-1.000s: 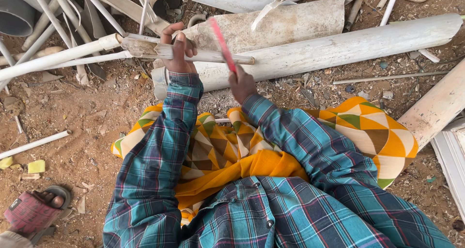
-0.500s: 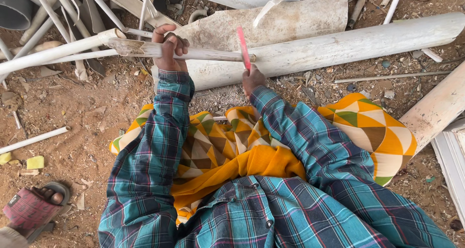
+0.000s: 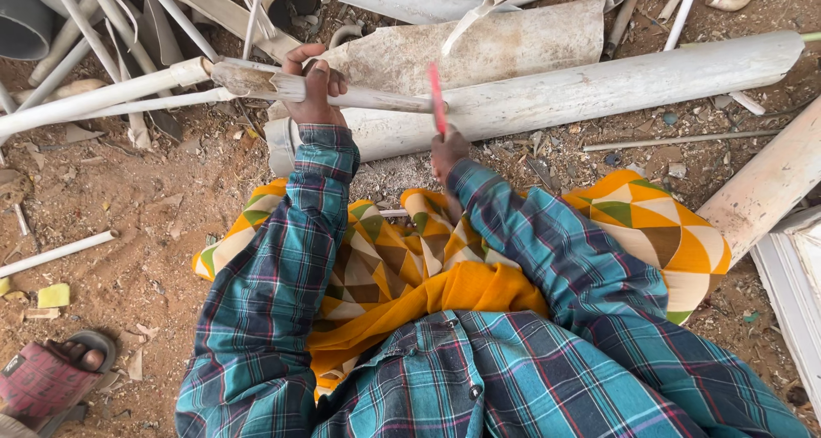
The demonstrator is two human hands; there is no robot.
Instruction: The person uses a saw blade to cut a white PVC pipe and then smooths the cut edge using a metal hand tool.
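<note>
Over the scrap pile, two hands work a thin white pipe with a red blade

Across the top of a fat, dusty white pipe (image 3: 599, 87) lies the thin white pipe (image 3: 376, 98), and the left hand (image 3: 315, 83) is clamped round it near its cracked, dirt-caked end, fingers wrapped over the top. The right hand (image 3: 447, 150) is closed on the lower end of a slim red blade (image 3: 437, 98), which stands nearly upright with its edge against the thin pipe, just beside the left hand's grip. Judging by its look, the thin pipe is light, stiff plastic, dusty rather than slick, and brittle where it has already split, so a hold on the sound section close to the blade seems best. More pipes and offcuts (image 3: 103, 27) lie scattered on the reddish dirt (image 3: 111, 198), and a sandalled foot (image 3: 51, 378) shows at lower left
</note>
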